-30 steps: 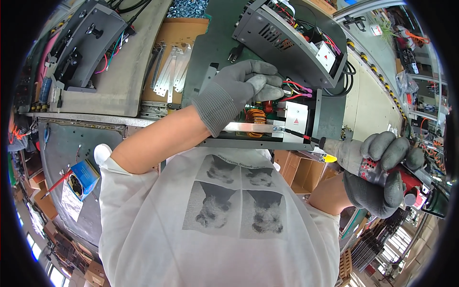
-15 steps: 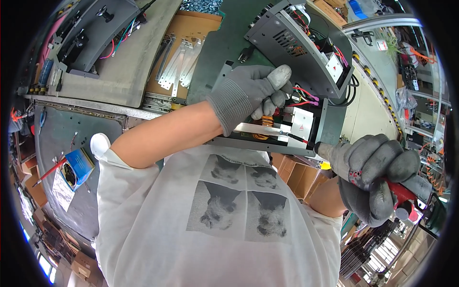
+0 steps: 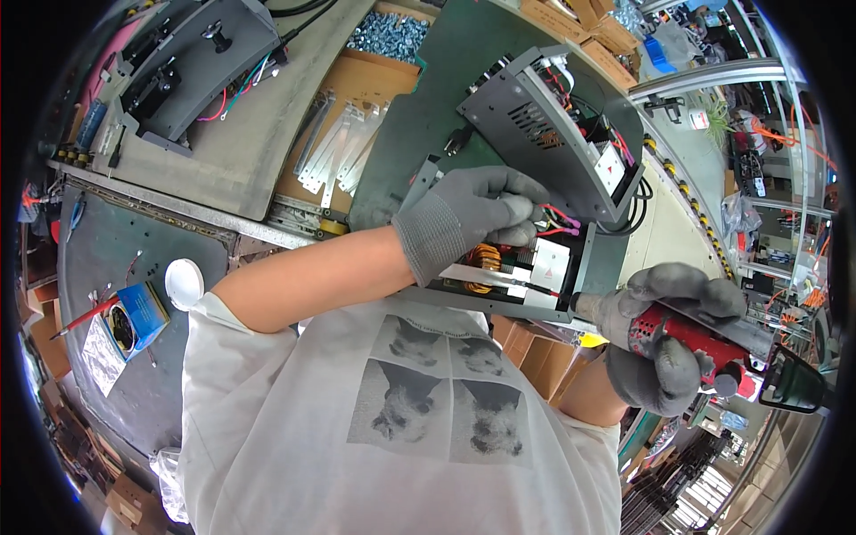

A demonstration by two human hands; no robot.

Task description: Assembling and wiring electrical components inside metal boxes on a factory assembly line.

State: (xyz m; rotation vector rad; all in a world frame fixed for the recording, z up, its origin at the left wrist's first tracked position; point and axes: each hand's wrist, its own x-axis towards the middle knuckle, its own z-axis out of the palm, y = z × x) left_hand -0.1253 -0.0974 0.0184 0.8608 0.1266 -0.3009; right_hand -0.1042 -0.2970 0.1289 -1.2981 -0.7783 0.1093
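Right hand [image 3: 660,346] wrapped round the red power driver [image 3: 654,330]!
Bit reaches the silver strip [image 3: 477,275], left of that grip; left hand [image 3: 468,209] curls just beyond, can't tell if holding.

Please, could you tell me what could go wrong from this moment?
The thin bit of the red power tool in the right hand might slip off the silver strip and scrape the copper coil that the strip crosses. Also, the left hand is close to the loose pink wires, so it could perhaps snag them.
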